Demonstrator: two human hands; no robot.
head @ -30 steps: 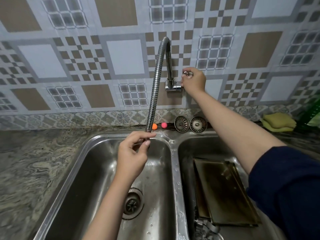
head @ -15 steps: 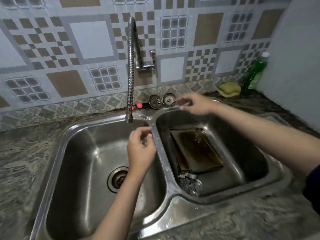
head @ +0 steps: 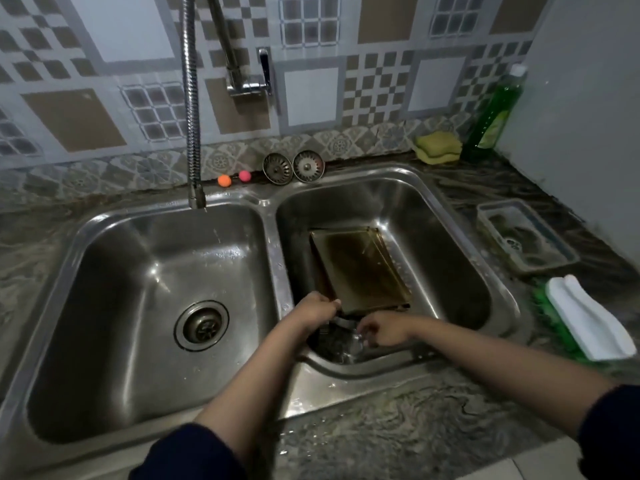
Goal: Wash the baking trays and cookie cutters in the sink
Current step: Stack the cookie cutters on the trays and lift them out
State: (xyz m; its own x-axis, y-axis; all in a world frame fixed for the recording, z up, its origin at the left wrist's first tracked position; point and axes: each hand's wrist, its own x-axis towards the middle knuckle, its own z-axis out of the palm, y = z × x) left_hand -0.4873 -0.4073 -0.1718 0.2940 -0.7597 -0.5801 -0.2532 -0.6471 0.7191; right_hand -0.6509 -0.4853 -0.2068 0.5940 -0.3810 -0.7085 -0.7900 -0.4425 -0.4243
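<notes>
Presently the baking tray (head: pixel 360 268) lies tilted in the right basin of the sink (head: pixel 498 292). The left hand (head: pixel 313 311) pinches its near corner; the right hand (head: pixel 382 332), fingers curled, reaches among cookie cutters (head: pixel 334 344), grip indiscernible. Judged stiff, light, slippery wet; hold by rim.

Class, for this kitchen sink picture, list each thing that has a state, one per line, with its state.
Baking tray: tilted in right basin, gripped at near edge.
Left hand: gripping the tray.
Right hand: curled over cookie cutters; grip unclear.
Faucet spout: over left basin, no visible stream.
Left basin drain: unplugged.
Sink strainers: leaning on backsplash.
</notes>
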